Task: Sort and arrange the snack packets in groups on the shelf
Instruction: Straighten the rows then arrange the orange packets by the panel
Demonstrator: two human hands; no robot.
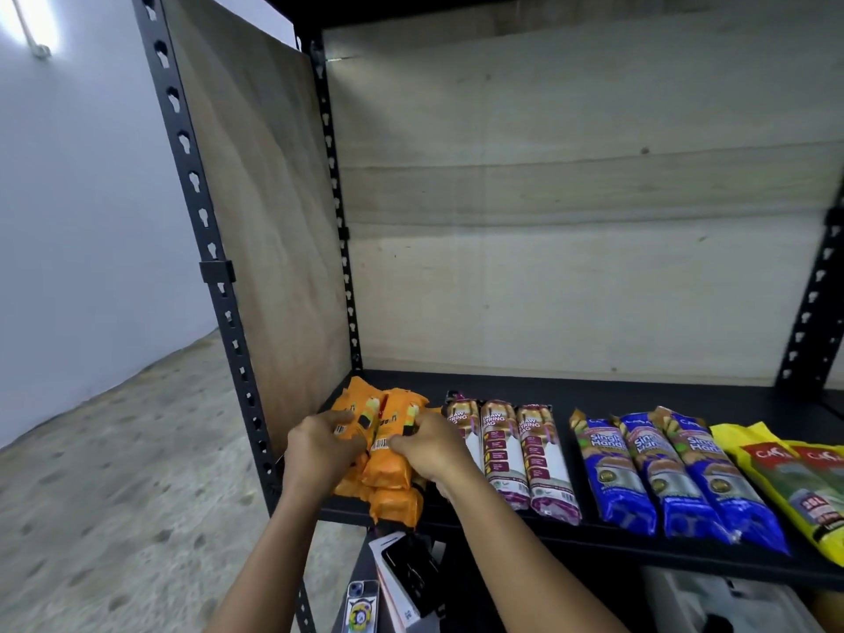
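Note:
A pile of orange packets (pixel 388 477) lies at the left end of the black shelf (pixel 639 395). My left hand (pixel 319 450) and my right hand (pixel 434 450) both grip the pile from above, fingers curled over its top. To the right lie three purple-and-white packets (pixel 525 454) side by side. Beyond them sit three blue packets (pixel 676 472) in a row. Yellow packets (pixel 794 477) fill the right end, partly cut off by the frame edge.
Black slotted uprights (pixel 214 276) and a plywood side panel (pixel 269 230) close the shelf's left side; plywood backs it. Below the shelf sit a phone (pixel 363 605), a dark device on a white box (pixel 406 573) and a white object (pixel 721 600). Concrete floor lies to the left.

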